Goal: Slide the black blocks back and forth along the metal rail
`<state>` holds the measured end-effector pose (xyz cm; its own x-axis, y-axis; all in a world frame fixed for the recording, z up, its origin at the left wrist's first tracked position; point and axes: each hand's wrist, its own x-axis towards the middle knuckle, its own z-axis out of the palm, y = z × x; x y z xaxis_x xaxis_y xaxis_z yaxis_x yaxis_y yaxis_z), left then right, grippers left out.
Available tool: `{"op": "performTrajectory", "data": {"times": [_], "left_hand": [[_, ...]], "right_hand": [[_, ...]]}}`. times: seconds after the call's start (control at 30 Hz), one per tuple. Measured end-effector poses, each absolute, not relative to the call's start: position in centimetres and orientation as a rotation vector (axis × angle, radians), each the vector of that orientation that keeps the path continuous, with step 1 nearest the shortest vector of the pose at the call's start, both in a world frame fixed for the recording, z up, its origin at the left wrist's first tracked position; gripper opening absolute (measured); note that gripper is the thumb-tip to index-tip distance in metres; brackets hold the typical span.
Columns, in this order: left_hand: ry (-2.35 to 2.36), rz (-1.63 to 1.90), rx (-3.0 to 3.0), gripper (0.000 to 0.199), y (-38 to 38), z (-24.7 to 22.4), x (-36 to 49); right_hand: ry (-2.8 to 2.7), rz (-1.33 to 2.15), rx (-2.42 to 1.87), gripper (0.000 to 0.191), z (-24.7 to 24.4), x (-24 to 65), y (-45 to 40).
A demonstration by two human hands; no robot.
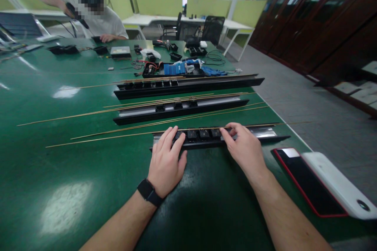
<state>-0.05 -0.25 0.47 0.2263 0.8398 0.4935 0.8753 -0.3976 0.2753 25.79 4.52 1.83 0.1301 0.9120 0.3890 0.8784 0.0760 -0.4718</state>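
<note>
A black metal channel [268, 139] with a silvery inside lies nearest me on the green table. Several black square pieces [204, 134] sit in a row in it. My left hand [167, 157], with a black watch on the wrist, rests over the channel's left part, its fingers apart. At the right end of the row, my right hand [243, 145] has thumb and index finger pinched at a thin brass-coloured rod [118, 137], which runs along the channel's far edge and sticks out to the left.
Two more black channels [188, 110] [206, 85] and several thin rods lie beyond. A red-edged phone [309, 184] and a white case [338, 184] are at right. Behind are a tray of tools [173, 69] and a seated person [97, 19].
</note>
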Motion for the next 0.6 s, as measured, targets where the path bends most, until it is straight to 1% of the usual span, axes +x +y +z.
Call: {"op": "performTrajectory", "data": {"times": [0.27, 0.4, 0.6], "left_hand": [[-1.714, -0.888, -2.415, 0.047, -0.28, 0.55, 0.00], [-1.703, -0.876, -2.412, 0.046, -0.27, 0.41, -0.02], [-1.686, -0.900, -2.414, 0.047, -0.20, 0.24, -0.12]], "right_hand": [[-1.752, 0.084, -1.721, 0.037, 1.76, 25.89, 4.58], [-1.755, 0.124, -1.706, 0.034, 1.91, 25.76, 4.60], [-1.742, 0.090, -1.730, 0.031, 1.96, 25.66, 4.54]]}}
